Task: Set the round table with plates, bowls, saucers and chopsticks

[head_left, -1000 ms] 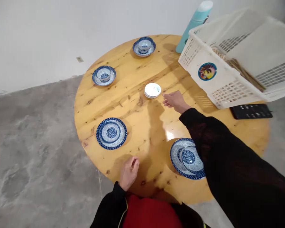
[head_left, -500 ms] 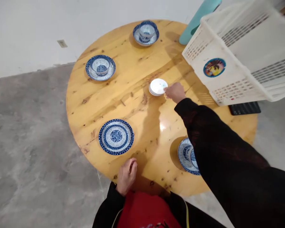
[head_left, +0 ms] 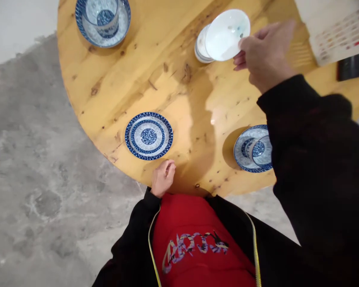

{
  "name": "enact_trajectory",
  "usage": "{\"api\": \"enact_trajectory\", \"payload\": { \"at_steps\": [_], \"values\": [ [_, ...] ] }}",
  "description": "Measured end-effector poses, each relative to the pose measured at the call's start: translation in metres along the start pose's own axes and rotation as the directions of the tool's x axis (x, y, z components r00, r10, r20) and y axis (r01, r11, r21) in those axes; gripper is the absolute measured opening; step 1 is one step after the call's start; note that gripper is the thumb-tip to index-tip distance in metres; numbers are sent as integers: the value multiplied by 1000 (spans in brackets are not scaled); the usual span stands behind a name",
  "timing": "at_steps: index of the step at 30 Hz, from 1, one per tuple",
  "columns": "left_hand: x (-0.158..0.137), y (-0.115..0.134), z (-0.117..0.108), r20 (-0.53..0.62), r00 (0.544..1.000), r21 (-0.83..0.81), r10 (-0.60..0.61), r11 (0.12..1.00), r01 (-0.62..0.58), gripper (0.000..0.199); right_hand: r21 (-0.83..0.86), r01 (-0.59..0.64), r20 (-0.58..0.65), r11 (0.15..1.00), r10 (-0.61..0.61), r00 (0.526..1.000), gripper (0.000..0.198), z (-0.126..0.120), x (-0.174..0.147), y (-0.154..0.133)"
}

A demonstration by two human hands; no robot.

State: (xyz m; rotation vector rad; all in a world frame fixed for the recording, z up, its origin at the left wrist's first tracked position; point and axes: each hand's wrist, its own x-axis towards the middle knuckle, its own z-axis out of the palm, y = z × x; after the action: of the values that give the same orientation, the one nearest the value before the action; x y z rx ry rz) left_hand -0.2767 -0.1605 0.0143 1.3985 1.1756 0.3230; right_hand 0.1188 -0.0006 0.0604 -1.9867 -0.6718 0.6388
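Between the thumb and fingers of my right hand is the rim of a small white dish with faint coloured marks inside. It is raised and tilted over a stack of similar white dishes, hiding part of it. My left hand rests at the near table edge with its fingers curled closed, and nothing shows in it. Just beyond that hand lies a blue-and-white patterned plate, flat on the table.
The round wooden table carries a bowl on a plate at the far left. Another bowl on a plate stands at the near right, partly behind my sleeve. A white plastic basket and a black object lie at the right.
My right hand has lifted the top white dish off the stack and tilted it. The view has shifted downward and closer. My left hand stays by the table edge.
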Motion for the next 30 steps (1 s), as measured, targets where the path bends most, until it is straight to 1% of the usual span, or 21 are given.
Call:
{"api": "enact_trajectory", "payload": {
  "at_steps": [1,2,3,5,7,9,10,12,15,19,24,30],
  "values": [
    [1,-1,-1,12,1000,5,3,1000,-4,20,-38,33,-37,999,-35,999,29,-2,-23,-4],
    [1,-1,-2,24,1000,7,7,1000,-7,20,-54,22,-44,998,-25,999,28,-5,-48,-6],
    [1,-2,-2,36,999,8,11,1000,-11,20,-51,3,-35,999,-4,999,27,-8,-74,-5],
    [1,-4,-4,51,999,12,19,1000,-20,19,-27,-37,11,999,37,999,25,-14,-127,7],
    [-1,-7,-5,51,998,15,22,1000,-23,19,-2,-124,73,992,124,990,18,-17,-174,28],
    [-5,-11,-5,40,999,4,9,1000,-9,19,25,-259,124,965,255,959,13,-16,-214,52],
    [-7,-13,-5,30,1000,-6,-5,1000,5,19,31,-319,144,947,311,939,14,-14,-230,63],
    [-13,-17,-4,4,999,-29,-43,999,43,18,34,-384,201,923,370,907,19,-8,-256,80],
    [-24,-21,0,-34,995,-60,-93,994,91,19,19,-403,271,915,384,883,25,2,-281,94],
    [-40,-28,5,-92,986,-113,-137,985,127,21,33,-404,328,914,372,868,23,18,-299,103],
    [-56,-40,5,-167,976,-128,-141,984,120,23,119,-451,347,884,389,854,21,34,-309,111],
    [-68,-50,7,-233,961,-117,-152,985,127,20,199,-471,336,859,392,857,27,40,-312,118]
  ]
}}
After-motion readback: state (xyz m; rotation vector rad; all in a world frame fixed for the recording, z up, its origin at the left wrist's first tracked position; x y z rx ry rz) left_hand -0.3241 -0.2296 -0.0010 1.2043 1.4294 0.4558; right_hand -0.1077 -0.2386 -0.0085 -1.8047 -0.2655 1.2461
